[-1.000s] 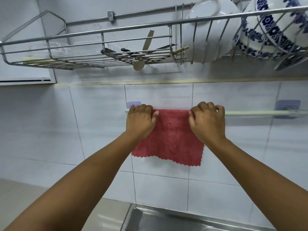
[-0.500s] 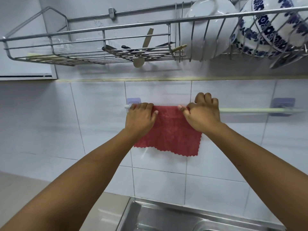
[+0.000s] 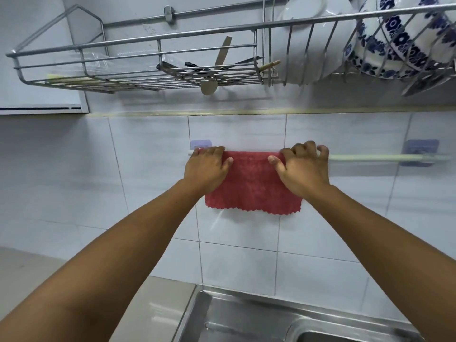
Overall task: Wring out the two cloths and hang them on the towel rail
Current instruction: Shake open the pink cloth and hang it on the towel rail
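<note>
Red cloth (image 3: 251, 183) is hanging draped over the towel rail (image 3: 370, 157) at the rail's left end, scalloped bottom edge hanging free against the tiled wall (image 3: 148, 181). Left hand (image 3: 206, 169) is gripping the cloth's top left corner at the rail, fingers curled over it, thumb lying on the fabric. Right hand (image 3: 304, 169) is resting on the cloth's top right corner, fingers bent over the rail, thumb on the fabric. Only one cloth is showing. Wire dish rack (image 3: 138, 43) with plates is sitting above the rail; steel sink (image 3: 246, 317) below it.

Wire dish rack (image 3: 138, 77) w/ utensils, blue-patterned bowls (image 3: 404, 43), steel sink (image 3: 246, 319)
</note>
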The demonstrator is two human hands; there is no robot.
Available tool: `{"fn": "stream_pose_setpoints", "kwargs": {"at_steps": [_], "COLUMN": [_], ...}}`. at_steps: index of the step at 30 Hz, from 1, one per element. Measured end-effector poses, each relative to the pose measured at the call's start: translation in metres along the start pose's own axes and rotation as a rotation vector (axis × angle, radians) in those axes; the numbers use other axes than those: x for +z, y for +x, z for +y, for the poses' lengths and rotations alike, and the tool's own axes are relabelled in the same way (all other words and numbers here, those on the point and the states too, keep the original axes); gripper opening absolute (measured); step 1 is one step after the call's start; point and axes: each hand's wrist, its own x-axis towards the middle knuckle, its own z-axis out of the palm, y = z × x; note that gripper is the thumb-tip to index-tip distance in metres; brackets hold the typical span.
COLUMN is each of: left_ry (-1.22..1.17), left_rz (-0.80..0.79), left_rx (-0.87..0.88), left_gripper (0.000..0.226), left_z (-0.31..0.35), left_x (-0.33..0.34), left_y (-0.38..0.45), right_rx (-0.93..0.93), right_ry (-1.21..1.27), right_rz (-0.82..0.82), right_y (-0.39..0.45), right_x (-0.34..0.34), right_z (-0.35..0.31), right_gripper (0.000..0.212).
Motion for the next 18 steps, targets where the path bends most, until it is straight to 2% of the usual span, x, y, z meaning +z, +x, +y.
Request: {"fn": "stream_pose_setpoints", "kwargs": {"at_steps": [5, 8, 10, 12, 14, 18], "left_ry": [0.003, 0.033, 0.068, 0.075, 0.061, 0.090], "left_rz": [-0.099, -0.114, -0.059, 0.068, 0.135, 0.055], "left_rx": [0.004, 0.055, 0.060, 0.031, 0.008, 0.023], "left_gripper": [0.056, 0.058, 0.058, 0.055, 0.053, 0.055], "left_z": [-0.012, -0.019, -0.017, -0.012, -0.007, -0.006], "left_x": [-0.001, 0.007, 0.012, 0.017, 0.020, 0.019], "left_y": [0.006, 0.008, 0.004, -0.005, -0.009, -0.001], "right_rx": [0.030, 0.057, 0.054, -0.003, -0.042, 0.002], "right_ry": [0.029, 0.092, 0.125, 0.085, 0.034, -0.006], "right_rz": [0.007, 0.083, 0.184, 0.245, 0.216, 0.111], "right_y": [0.001, 0.002, -0.004, -0.012, -0.015, -0.010], "right_x": [0.004, 0.002, 0.002, 0.005, 0.007, 0.010], "right_z": [0.003, 0.004, 0.007, 0.008, 0.007, 0.014], "right_gripper": [0.063, 0.052, 0.043, 0.043, 0.048, 0.052]}}
